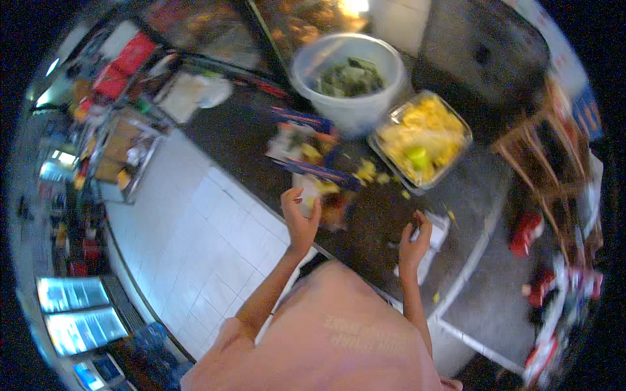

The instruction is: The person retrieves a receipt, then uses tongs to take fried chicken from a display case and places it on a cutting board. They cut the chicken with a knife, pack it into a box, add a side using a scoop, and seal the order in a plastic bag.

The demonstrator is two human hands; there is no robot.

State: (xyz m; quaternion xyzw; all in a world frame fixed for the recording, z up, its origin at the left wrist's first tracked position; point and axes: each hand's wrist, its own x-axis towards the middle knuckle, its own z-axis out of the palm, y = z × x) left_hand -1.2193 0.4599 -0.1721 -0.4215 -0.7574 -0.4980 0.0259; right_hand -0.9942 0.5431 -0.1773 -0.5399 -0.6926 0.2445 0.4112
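My left hand (299,226) hovers over the near edge of the dark countertop (376,234), thumb and fingers apart. Just beyond its fingertips lie yellow pieces (326,186) and a blurred white item. My right hand (414,243), fingers bent and slightly parted, is over a crumpled white paper or cloth (437,229); whether they touch is unclear. Nothing plainly sits in either hand. Farther off stands a clear plastic tray (415,186) heaped with yellow food pieces (428,132), a lime-green piece on top. An open dark-blue printed box or wrapper (313,168) lies left of it.
Behind the tray, a translucent tub (349,110) contains dark green leaves (349,78). Yellow scraps (369,171) are scattered on the counter. A wooden rack or chair (543,161) stands right, beside a red container (525,234). Pale tiled floor (210,244) extends left towards a cardboard box (117,146).
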